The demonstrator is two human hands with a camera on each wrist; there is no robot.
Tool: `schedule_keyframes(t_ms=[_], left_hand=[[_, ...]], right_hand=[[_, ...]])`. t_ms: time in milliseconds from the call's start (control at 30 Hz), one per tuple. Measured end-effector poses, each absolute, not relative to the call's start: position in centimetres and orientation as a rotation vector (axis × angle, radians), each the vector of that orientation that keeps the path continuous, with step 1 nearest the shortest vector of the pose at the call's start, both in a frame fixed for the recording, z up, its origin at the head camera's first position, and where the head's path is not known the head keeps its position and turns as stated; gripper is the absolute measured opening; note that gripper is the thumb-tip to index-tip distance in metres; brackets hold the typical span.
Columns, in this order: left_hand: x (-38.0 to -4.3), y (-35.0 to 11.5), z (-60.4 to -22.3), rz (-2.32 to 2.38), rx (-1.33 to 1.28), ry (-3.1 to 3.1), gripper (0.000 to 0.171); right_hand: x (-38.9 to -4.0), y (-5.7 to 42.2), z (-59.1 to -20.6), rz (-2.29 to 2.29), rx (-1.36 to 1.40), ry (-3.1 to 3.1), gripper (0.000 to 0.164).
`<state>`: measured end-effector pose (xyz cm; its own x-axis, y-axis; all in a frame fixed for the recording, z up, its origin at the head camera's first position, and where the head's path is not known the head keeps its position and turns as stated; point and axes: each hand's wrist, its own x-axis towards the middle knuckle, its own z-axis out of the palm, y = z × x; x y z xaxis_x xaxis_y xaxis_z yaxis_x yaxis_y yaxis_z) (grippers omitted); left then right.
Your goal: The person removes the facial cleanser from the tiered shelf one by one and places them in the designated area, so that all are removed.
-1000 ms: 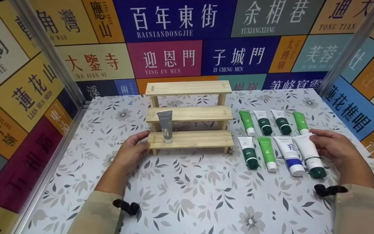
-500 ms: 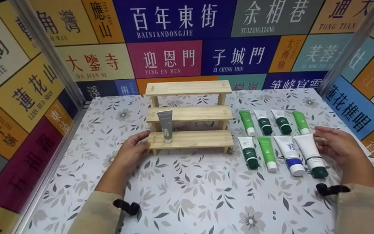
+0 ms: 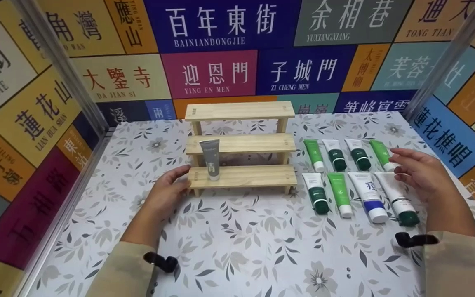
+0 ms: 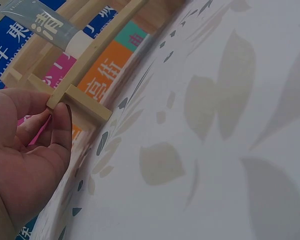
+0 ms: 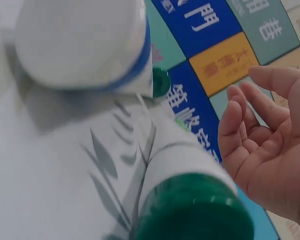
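Observation:
My left hand (image 3: 167, 190) pinches the left end of the lowest board of a three-step wooden display stand (image 3: 245, 176); in the left wrist view, thumb and fingers (image 4: 60, 122) meet at the board's corner. A grey tube (image 3: 210, 159) stands upright on that board, near its left end. On the right, my right hand (image 3: 421, 175) hangs with loosely bent fingers and holds nothing. Its fingertips are beside the rear green tube (image 3: 381, 152) and above the top end of a white tube with a green cap (image 3: 398, 198); whether they touch either cannot be told.
Several tubes lie in two rows right of the stand, among them a front green tube (image 3: 339, 192) and a white-and-blue tube (image 3: 368, 196). The table has a leaf-patterned cover (image 3: 237, 247). Sign-printed panels (image 3: 208, 74) wall in the back and sides.
My right hand has come off the white tube with the green cap, then moved up and left toward the rear green tube. That white tube shifted slightly right. My left hand has stayed put.

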<state>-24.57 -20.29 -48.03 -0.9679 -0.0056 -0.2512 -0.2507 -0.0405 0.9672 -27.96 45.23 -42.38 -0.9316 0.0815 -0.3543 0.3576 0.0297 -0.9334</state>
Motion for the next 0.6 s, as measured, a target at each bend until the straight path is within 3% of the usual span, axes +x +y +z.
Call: schedule_keyframes(t_ms=[133, 400, 600], left_hand=[[-24.7, -20.2, -48.2, 2.145, -0.277, 2.036, 0.055], [-24.8, -20.1, -48.3, 2.165, -0.262, 2.030, 0.055], [-24.7, -20.4, -48.2, 2.161, -0.271, 2.023, 0.054]], right_hand=[[-27.9, 43.1, -41.9, -1.993, 0.343, 2.182, 0.044], [-28.1, 38.3, -41.7, -2.132, 0.070, 2.171, 0.030], [-29.0, 34.1, -41.0, -2.078, -0.043, 2.187, 0.033]])
